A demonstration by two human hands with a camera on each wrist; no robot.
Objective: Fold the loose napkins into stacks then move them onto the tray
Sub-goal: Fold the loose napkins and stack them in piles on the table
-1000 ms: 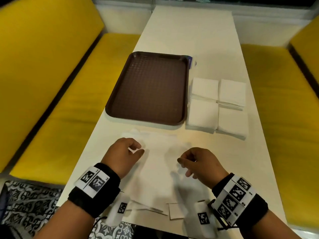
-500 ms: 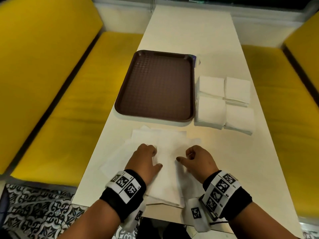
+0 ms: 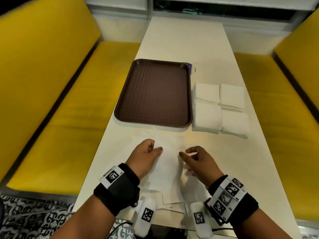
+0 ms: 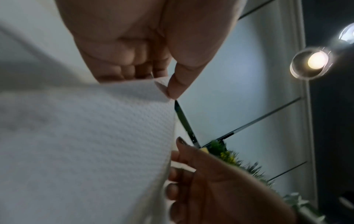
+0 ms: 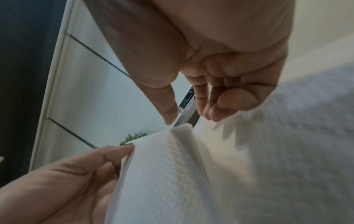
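Note:
A loose white napkin [image 3: 170, 166] lies on a pile of loose napkins at the table's near end. My left hand [image 3: 156, 147] pinches one corner of it between thumb and curled fingers [image 4: 162, 86]. My right hand [image 3: 184, 151] holds the napkin's folded edge [image 5: 182, 128] at its thumb and fingertips, a hand's width to the right. The brown tray [image 3: 126, 107] sits beyond the hands, bare. Several folded napkin stacks [image 3: 221, 107] stand in a square block right of the tray.
The long white table [image 3: 186, 42] runs away from me between two yellow benches [image 3: 51, 94]. More loose napkins [image 3: 172, 202] stick out near the front edge, between my wrists. A small object [image 3: 191, 68] sits at the tray's far right corner.
Half a second ago both hands lay close together on the napkin pile. Now they are a little further apart, each holding the top napkin's edge.

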